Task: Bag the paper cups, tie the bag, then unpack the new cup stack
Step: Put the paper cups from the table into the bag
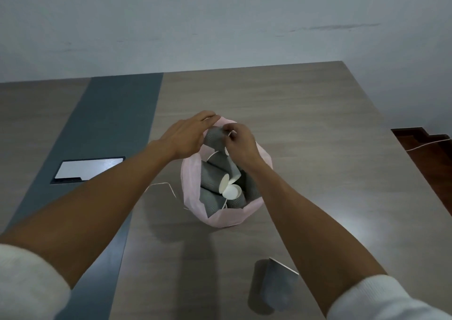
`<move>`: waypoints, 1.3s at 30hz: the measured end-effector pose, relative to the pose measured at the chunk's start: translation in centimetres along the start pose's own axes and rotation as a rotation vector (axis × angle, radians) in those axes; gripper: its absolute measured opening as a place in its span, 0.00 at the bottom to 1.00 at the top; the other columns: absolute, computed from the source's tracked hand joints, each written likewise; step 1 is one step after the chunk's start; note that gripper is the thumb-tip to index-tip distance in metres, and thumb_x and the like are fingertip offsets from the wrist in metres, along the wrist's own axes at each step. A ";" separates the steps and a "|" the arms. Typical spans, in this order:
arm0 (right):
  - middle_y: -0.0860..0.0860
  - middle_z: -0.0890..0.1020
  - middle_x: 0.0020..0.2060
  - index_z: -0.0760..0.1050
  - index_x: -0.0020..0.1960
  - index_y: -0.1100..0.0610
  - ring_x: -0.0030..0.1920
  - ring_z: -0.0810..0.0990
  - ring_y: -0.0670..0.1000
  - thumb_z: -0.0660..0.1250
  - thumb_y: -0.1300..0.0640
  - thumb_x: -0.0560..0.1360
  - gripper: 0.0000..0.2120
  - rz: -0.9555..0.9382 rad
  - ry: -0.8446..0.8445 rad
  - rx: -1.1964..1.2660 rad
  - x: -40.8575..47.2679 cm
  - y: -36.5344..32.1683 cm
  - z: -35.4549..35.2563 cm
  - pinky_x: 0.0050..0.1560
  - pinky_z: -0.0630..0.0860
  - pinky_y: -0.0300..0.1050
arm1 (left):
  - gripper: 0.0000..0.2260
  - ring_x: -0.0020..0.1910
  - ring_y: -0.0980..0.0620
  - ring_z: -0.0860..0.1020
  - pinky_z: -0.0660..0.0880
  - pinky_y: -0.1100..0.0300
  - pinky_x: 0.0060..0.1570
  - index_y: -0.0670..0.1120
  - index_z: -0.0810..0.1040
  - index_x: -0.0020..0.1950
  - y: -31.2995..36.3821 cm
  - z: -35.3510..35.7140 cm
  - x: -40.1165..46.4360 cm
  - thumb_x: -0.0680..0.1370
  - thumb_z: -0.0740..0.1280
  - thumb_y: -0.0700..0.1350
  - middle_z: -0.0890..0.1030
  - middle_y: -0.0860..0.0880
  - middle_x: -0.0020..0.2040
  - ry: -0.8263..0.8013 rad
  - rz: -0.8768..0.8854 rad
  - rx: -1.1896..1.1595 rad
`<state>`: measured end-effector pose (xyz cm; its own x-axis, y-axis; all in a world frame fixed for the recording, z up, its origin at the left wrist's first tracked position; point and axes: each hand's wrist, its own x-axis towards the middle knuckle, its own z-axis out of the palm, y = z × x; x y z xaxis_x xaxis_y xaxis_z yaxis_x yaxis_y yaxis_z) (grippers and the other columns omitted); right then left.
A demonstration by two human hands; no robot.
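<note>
Currently visible, by item:
Bag [221,219]: pale pink, thin plastic, mouth wide open and facing the camera; it sits on the surface near the centre, slightly right of the dark stripe.
Paper cups [215,180]: grey, with a fine ribbed pattern outside and white inside; several lie tumbled on their sides in the bag, two white mouths showing near the middle.
Top cup [214,137]: grey, tilted, at the far rim of the bag, between both hands.
Left hand [188,136]: fingers extended and loosely curved over the far rim of the bag, touching the top cup or the bag edge; which one it grips cannot be told.
Right hand [242,143]: fingers curled closed in a pinch at the far rim, close beside the left hand; a thin white string [231,133] shows at the fingertips, but whether it is gripped cannot be told.
Loose string [166,187]: thin, white, lying on the surface just left of the bag.
Separate cup [274,285]: grey, blurred, on the surface near the camera, partly behind the right forearm, well apart from the bag.
Surface [318,148]: grey wood-grain with a dark blue-grey stripe [102,136] running front to back on the left.
Cable hatch [88,170]: rectangular, with a pale lid, set into the stripe, left of the bag.
Edges: far edge meets a pale wall; right edge runs diagonally, with brown flooring beyond.
Open room: bare surface lies on all sides of the bag, widest toward the right and far side.
</note>
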<state>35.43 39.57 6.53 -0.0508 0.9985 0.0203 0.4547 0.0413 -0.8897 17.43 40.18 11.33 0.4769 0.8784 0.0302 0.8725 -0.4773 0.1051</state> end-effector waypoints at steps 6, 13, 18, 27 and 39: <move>0.56 0.72 0.64 0.68 0.66 0.56 0.58 0.80 0.59 0.69 0.64 0.73 0.23 -0.109 -0.034 -0.150 0.1 1.6 1.2 0.58 0.79 0.58 | 0.32 0.65 0.42 0.75 0.78 0.50 0.55 0.47 0.60 0.81 -0.3 0.7 -1.2 0.79 0.63 0.34 0.63 0.48 0.79 0.052 -0.026 -0.063; 0.54 0.74 0.68 0.79 0.66 0.51 0.66 0.72 0.59 0.62 0.64 0.78 0.20 -0.081 -0.132 -0.497 -1.7 2.4 0.0 0.63 0.70 0.56 | 0.30 0.61 0.43 0.77 0.79 0.49 0.51 0.48 0.60 0.81 0.5 0.2 -0.7 0.79 0.63 0.36 0.63 0.50 0.79 0.080 -0.038 -0.051; 0.55 0.83 0.50 0.80 0.50 0.57 0.50 0.79 0.59 0.60 0.60 0.76 0.11 -0.022 -0.044 -0.437 -7.4 4.5 -3.8 0.47 0.77 0.50 | 0.35 0.59 0.44 0.78 0.76 0.53 0.49 0.49 0.56 0.82 4.2 1.7 -2.8 0.77 0.66 0.43 0.58 0.52 0.81 -0.001 -0.071 -0.086; 0.55 0.87 0.42 0.82 0.50 0.64 0.34 0.86 0.51 0.69 0.59 0.73 0.09 0.402 -0.762 -0.614 -11.1 4.4 -7.6 0.36 0.80 0.44 | 0.30 0.68 0.37 0.73 0.73 0.45 0.64 0.40 0.62 0.79 3.2 2.0 -2.4 0.77 0.63 0.35 0.59 0.46 0.80 0.022 -0.111 -0.105; 0.56 0.82 0.34 0.81 0.42 0.65 0.29 0.79 0.50 0.71 0.62 0.74 0.06 0.533 -0.965 -0.752 -16.6 8.3 -6.2 0.31 0.78 0.40 | 0.16 0.56 0.34 0.76 0.75 0.48 0.53 0.39 0.83 0.57 3.8 1.8 -4.3 0.72 0.64 0.29 0.76 0.37 0.61 0.004 -0.206 -0.043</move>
<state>45.53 23.51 1.65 -0.1778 0.4868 -0.8552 0.9762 -0.0223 -0.2156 18.91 34.51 9.83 0.2879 0.9576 0.0075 0.9462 -0.2857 0.1517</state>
